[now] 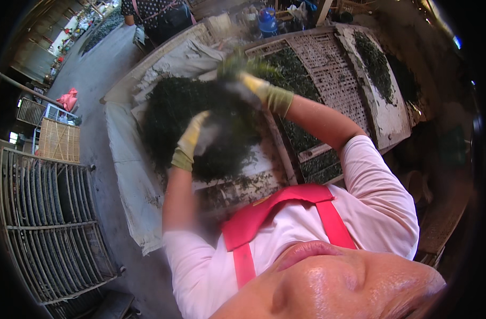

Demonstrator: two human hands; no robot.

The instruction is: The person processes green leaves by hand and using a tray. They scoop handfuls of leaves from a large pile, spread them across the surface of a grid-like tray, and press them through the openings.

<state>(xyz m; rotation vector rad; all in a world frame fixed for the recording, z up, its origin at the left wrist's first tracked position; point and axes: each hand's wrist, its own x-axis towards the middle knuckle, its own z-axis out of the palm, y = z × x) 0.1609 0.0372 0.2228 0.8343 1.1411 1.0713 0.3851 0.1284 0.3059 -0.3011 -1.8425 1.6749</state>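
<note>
A big heap of dark green leaves (200, 101) lies on a pale cloth in the middle. Over its near left part is my left hand (190, 139), in a yellow and white glove; its fingers reach forward and look open, though the palm side is smeared. My right hand (260, 91), gloved alike, is at the far right edge of the heap. Motion blurs its fingers, so their hold cannot be made out. Just beyond it, loose green leaves (248, 66) are blurred, seemingly in motion; I cannot tell whether that hand touches them.
Right of the heap, a slatted panel (328, 66) stands beside leaf-covered strips (299, 72). A white cloth (128, 165) drapes over the left edge. A slatted rack (57, 223) stands at left on the floor. At the back are a blue jug (268, 23) and another person (160, 18).
</note>
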